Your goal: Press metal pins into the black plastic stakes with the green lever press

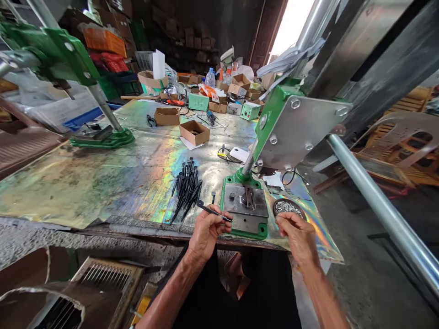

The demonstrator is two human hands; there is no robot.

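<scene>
My left hand (206, 230) pinches a thin black spike-shaped part (212, 210) just left of the green hand press's grey base plate (247, 210). My right hand (297, 235) hovers at the near rim of a round dark dish of small metal pieces (287, 206), fingers pinched together; whether they hold anything I cannot make out. A heap of the same black spiked parts (187, 188) lies on the shiny tabletop to the left of the press. The press's green and steel head (295, 125) leans over the base.
A second green press (99, 135) stands at the far left. Open cardboard boxes (194, 132), cables, a water bottle (210, 77) and clutter fill the table's far end. A carton of finished black parts (103, 278) sits below the table edge. A steel lever bar (377, 201) slants at right.
</scene>
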